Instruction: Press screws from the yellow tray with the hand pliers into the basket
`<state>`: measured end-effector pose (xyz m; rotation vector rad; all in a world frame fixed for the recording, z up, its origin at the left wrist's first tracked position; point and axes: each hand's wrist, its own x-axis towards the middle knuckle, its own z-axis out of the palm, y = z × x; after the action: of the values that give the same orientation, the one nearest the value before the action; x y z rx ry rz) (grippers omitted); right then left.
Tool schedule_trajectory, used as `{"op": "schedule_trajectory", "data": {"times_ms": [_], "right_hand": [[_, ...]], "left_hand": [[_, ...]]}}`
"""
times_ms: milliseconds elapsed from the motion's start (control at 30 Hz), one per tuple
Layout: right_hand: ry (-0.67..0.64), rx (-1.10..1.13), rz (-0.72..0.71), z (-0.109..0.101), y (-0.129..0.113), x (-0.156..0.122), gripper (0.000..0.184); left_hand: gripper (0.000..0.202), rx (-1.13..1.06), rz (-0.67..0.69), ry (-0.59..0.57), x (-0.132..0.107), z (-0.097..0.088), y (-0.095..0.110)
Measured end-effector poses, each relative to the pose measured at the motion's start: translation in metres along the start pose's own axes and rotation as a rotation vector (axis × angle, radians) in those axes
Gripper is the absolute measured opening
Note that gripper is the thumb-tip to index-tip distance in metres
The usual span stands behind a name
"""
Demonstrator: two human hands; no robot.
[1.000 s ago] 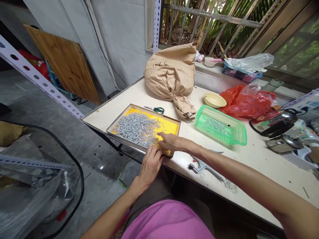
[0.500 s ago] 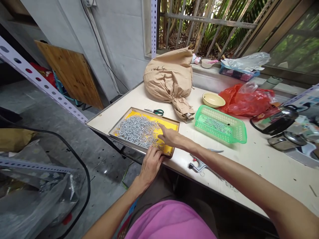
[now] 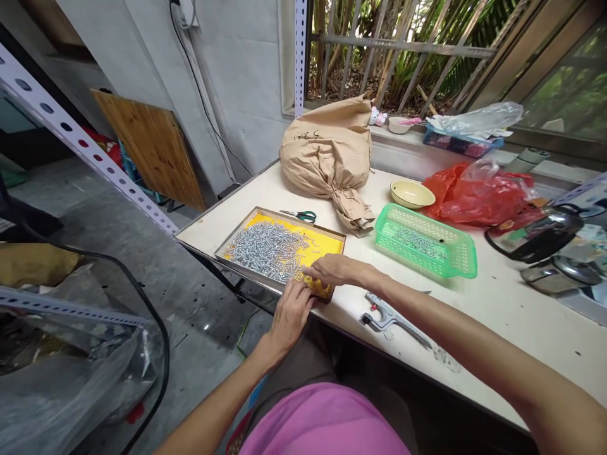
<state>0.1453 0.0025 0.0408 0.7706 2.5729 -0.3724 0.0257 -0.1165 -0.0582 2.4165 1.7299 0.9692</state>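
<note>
A shallow tray (image 3: 237, 235) with a yellow floor holds a heap of small silver screws (image 3: 266, 248) at the table's near left corner. My left hand (image 3: 290, 314) rests at the tray's near edge, fingers curled against it. My right hand (image 3: 332, 270) reaches over the tray's near right corner, fingers bent down and pinched among the screws there. What the fingertips hold is too small to make out.
A metal hand tool (image 3: 386, 318) lies by my right forearm. A green basket (image 3: 458, 262) with a few screws, scissors (image 3: 300, 215), a tied brown sack (image 3: 329, 155), a cream bowl (image 3: 411, 193), a red plastic bag (image 3: 478, 197) and a kettle (image 3: 538, 237) stand further back.
My right hand has drawn back from the middle of the screw heap to the tray's near right corner, close to my left hand. The left hand stays at the tray edge.
</note>
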Motion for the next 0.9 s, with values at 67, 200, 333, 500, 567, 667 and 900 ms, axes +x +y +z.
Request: {"op": "schedule_trajectory", "data": {"times_ms": [67, 200, 333, 500, 567, 667, 900], "right_hand": [[-0.098, -0.063, -0.082, -0.003, 0.001, -0.005, 0.036], [-0.033, -0.108, -0.054, -0.010, 0.004, -0.008, 0.038], [-0.105, -0.062, -0.048, -0.011, 0.004, -0.004, 0.035], [-0.077, 0.111, -0.028, -0.009, 0.003, 0.004, 0.032], [0.003, 0.189, 0.051, -0.011, 0.007, 0.005, 0.034], [0.018, 0.189, 0.198, -0.007, 0.010, 0.006, 0.037], [0.006, 0.406, 0.300, 0.016, -0.013, 0.012, 0.033]], "left_hand": [[0.009, 0.018, -0.005, -0.002, 0.000, 0.000, 0.000], [0.010, 0.019, 0.002, -0.001, 0.000, 0.000, 0.000], [0.011, -0.004, 0.002, -0.004, 0.000, 0.000, 0.001], [0.011, -0.011, -0.008, -0.002, 0.001, 0.000, 0.001], [0.011, -0.009, -0.002, 0.006, 0.001, 0.000, 0.002], [0.012, -0.016, 0.001, 0.018, 0.001, 0.001, 0.003], [0.017, -0.060, -0.041, 0.074, 0.000, -0.001, 0.005]]}}
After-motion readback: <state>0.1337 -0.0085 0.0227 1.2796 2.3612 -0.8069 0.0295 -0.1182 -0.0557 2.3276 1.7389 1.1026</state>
